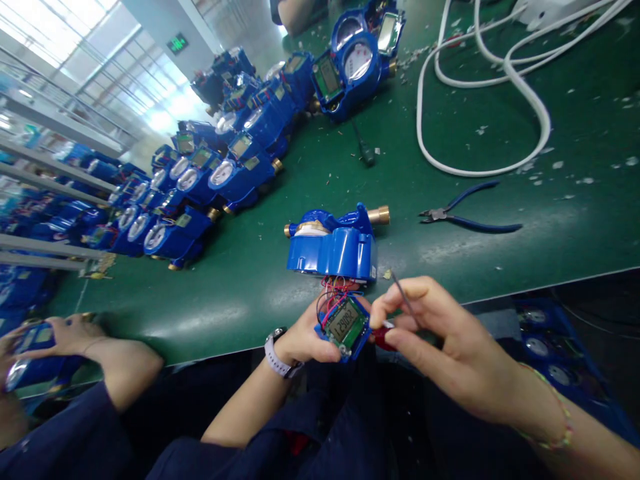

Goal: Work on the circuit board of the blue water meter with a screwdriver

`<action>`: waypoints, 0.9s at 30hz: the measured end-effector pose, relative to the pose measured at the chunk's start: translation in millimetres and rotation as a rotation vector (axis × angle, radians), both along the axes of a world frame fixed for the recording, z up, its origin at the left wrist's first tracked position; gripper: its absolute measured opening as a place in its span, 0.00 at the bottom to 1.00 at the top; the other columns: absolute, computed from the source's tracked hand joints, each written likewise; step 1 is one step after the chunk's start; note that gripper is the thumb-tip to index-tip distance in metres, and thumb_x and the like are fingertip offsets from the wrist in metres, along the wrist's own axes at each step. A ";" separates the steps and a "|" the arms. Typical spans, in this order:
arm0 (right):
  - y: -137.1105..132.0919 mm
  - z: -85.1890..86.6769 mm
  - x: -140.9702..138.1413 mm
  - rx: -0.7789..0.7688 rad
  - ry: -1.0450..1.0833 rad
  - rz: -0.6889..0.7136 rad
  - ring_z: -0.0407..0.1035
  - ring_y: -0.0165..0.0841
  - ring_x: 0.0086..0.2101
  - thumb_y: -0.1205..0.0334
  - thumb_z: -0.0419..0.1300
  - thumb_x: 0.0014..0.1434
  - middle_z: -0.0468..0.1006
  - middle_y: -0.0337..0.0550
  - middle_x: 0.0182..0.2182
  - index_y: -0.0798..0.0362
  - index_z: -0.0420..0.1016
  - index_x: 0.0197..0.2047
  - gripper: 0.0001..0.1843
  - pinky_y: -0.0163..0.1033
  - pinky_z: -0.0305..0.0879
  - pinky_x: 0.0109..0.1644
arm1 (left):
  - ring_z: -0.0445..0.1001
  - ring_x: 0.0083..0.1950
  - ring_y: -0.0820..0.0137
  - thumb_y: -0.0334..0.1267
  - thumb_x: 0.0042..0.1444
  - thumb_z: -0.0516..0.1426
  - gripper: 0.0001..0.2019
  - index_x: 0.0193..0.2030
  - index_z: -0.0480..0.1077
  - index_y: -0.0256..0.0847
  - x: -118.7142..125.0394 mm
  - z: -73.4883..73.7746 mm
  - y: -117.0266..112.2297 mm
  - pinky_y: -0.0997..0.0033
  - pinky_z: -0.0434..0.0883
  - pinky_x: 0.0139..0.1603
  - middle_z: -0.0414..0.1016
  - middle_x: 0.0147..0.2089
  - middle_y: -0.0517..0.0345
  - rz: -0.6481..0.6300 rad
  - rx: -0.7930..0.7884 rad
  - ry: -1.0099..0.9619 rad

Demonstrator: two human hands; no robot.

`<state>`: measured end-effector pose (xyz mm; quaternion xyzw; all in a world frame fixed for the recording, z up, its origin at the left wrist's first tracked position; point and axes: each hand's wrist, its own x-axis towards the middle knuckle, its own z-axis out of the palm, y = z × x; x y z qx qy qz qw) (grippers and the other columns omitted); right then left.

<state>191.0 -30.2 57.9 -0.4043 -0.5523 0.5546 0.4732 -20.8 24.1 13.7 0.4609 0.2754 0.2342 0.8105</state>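
Over the near edge of the counter (240, 293), the person's left hand (305, 337) is closed around a small display (350, 327), which wires (330, 297) join to a blue meter (333, 250) just beyond, its long axis roughly along that edge. The display lies leftward of the right hand (440, 340), whose fingers pinch a red piece (383, 337) and a thin rod (405, 297). From where I stand, I can't tell whether red piece and display touch.

a factory workshop: blue meters (245, 175) crowd a green bench (390, 160).
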 end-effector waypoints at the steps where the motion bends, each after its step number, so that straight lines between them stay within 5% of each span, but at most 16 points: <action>1: 1.6 -1.1 5.3 -0.087 0.066 -0.067 0.65 0.24 0.25 0.66 0.56 0.64 0.71 0.40 0.35 0.53 0.65 0.43 0.04 0.29 0.62 0.27 | 0.78 0.43 0.57 0.52 0.37 0.70 0.38 0.56 0.67 0.43 -1.2 -0.1 -1.1 0.57 0.74 0.46 0.74 0.52 0.46 -0.020 -0.044 -0.034; 5: 0.6 -7.3 15.8 -0.484 0.407 -0.444 0.55 0.19 0.16 0.54 0.59 0.62 0.72 0.41 0.35 0.53 0.70 0.43 0.11 0.27 0.56 0.18 | 0.79 0.38 0.62 0.59 0.42 0.66 0.40 0.60 0.64 0.44 -3.8 0.4 -7.2 0.60 0.75 0.41 0.68 0.61 0.40 0.000 -0.126 -0.098; 9: -17.6 -8.6 7.8 -0.700 0.563 -0.360 0.59 0.25 0.21 0.51 0.60 0.62 0.72 0.41 0.33 0.49 0.67 0.57 0.23 0.30 0.63 0.20 | 0.78 0.30 0.67 0.68 0.51 0.54 0.40 0.61 0.64 0.37 -1.8 1.5 -13.4 0.66 0.75 0.35 0.71 0.58 0.36 0.080 -0.176 -0.085; 13: -33.1 -8.0 -3.9 -0.684 0.501 -0.075 0.56 0.23 0.17 0.49 0.55 0.68 0.68 0.32 0.24 0.37 0.55 0.66 0.25 0.27 0.62 0.20 | 0.77 0.26 0.67 0.70 0.52 0.49 0.42 0.60 0.65 0.34 0.0 -1.9 -17.7 0.66 0.74 0.32 0.75 0.53 0.36 0.113 -0.187 -0.103; 17: -42.5 -7.6 -10.7 -0.743 0.574 0.034 0.58 0.22 0.20 0.50 0.55 0.68 0.66 0.33 0.28 0.42 0.63 0.56 0.16 0.26 0.62 0.23 | 0.80 0.32 0.62 0.71 0.52 0.48 0.43 0.63 0.62 0.37 -4.9 -2.3 -18.4 0.58 0.76 0.41 0.75 0.54 0.37 0.065 -0.178 -0.088; 20: -56.2 -11.7 -12.2 -0.744 0.595 0.122 0.64 0.24 0.27 0.53 0.58 0.65 0.69 0.36 0.36 0.44 0.65 0.54 0.15 0.29 0.68 0.31 | 0.80 0.41 0.54 0.70 0.42 0.59 0.50 0.66 0.60 0.39 -12.5 0.4 -16.3 0.54 0.73 0.49 0.76 0.53 0.38 -0.088 -0.123 -0.059; 24: -73.0 -18.8 -8.1 -0.626 0.271 0.197 0.69 0.26 0.29 0.55 0.52 0.69 0.71 0.38 0.38 0.40 0.59 0.63 0.20 0.31 0.71 0.35 | 0.80 0.46 0.53 0.56 0.41 0.68 0.45 0.65 0.62 0.43 -21.0 2.3 -14.9 0.55 0.72 0.53 0.71 0.60 0.39 -0.130 -0.098 -0.083; 27: -71.7 -15.1 -2.6 -0.341 -0.146 0.103 0.73 0.28 0.32 0.55 0.49 0.70 0.74 0.39 0.38 0.36 0.55 0.66 0.22 0.30 0.73 0.35 | 0.80 0.46 0.54 0.50 0.44 0.67 0.37 0.61 0.67 0.41 -23.6 2.8 -16.2 0.54 0.72 0.53 0.68 0.62 0.39 -0.047 -0.131 -0.083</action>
